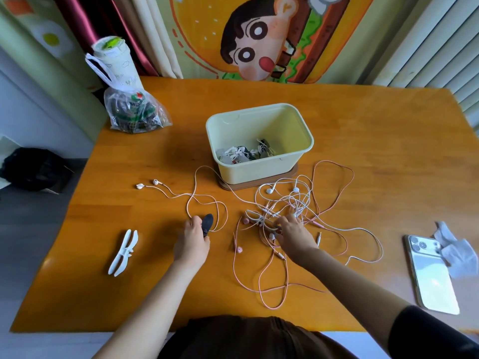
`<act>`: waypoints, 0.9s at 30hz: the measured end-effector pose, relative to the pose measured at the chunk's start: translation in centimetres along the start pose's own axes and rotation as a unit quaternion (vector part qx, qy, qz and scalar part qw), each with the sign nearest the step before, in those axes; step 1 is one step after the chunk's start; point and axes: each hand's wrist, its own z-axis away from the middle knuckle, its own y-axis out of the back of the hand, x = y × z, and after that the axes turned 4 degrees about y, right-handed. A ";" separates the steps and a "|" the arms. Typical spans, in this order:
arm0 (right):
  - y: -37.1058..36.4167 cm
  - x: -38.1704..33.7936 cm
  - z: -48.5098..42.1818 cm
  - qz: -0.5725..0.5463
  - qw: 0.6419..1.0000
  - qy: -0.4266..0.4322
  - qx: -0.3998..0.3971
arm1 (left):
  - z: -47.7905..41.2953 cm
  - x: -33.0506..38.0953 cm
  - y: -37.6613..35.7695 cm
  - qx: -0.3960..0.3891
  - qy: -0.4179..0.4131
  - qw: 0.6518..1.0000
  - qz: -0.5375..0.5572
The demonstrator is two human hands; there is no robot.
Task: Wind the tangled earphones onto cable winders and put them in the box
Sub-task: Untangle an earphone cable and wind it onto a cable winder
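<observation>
Left grip: lower centre; fingers curled round a dark, smooth, oval cable winder.
Right grip: fingertips bent down into the earphone tangle; whether they hold a cord cannot be told.
Earphone tangle: thin pink and white cords, looped on the wooden tabletop, centre right.
Box: pale yellow plastic, rectangular, rounded corners; centre; wound earphones inside.
White winder: double-forked, lower left.
Surroundings: glossy phone, right edge; clear plastic bag, upper left.

Both bare forearms stretch forward, stopping short of the box. Below-left of it, the left hand curls round a dark winder. Just below it, the right hand pinches the tangled earphones.
</observation>
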 end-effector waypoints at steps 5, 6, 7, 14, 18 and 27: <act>0.4 -1.2 -0.7 0.012 0.996 0.062 0.058 | 0.5 2.8 -0.2 0.049 -0.138 0.989 0.023; 0.4 -1.6 -1.0 0.015 0.996 0.073 0.046 | 0.6 3.5 -0.5 0.021 -0.163 0.986 0.033; 0.3 -1.9 -1.2 0.016 0.996 0.078 0.033 | 0.8 4.2 -0.7 -0.012 -0.180 0.983 0.034; -0.4 -1.5 -1.7 -0.009 1.000 -0.003 -0.017 | 1.3 5.5 -1.6 -0.116 -0.131 0.974 0.146; 0.1 -0.8 -1.3 0.010 0.999 -0.023 -0.022 | 1.1 5.5 -0.7 -0.086 -0.134 0.972 0.175; 1.5 -1.9 -1.6 -0.065 0.986 0.140 0.068 | 1.3 7.8 1.7 0.048 -0.249 0.942 0.222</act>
